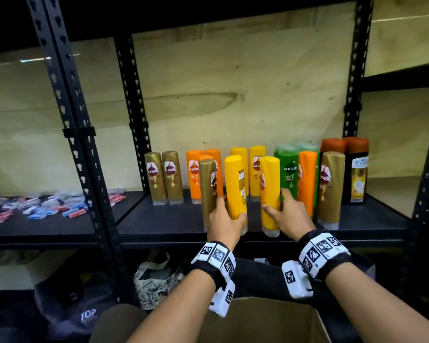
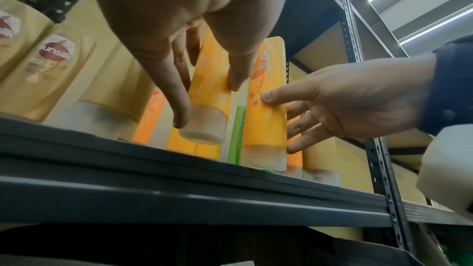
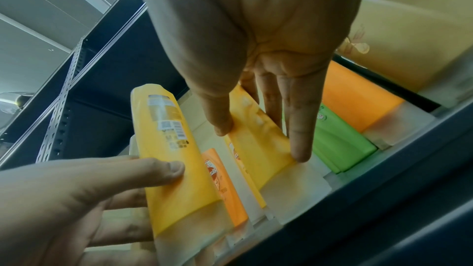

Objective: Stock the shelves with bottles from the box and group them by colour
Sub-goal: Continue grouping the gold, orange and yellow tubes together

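On the front edge of the shelf the left hand holds a yellow bottle, thumb and fingers curled round it, and the right hand holds a second yellow bottle the same way. Both bottles lean, and the left wrist view shows the left one's cap lifted off the shelf. A gold bottle stands just beside the left one and an orange bottle near the right one. I think a careless push could knock these neighbours down. The box is below.
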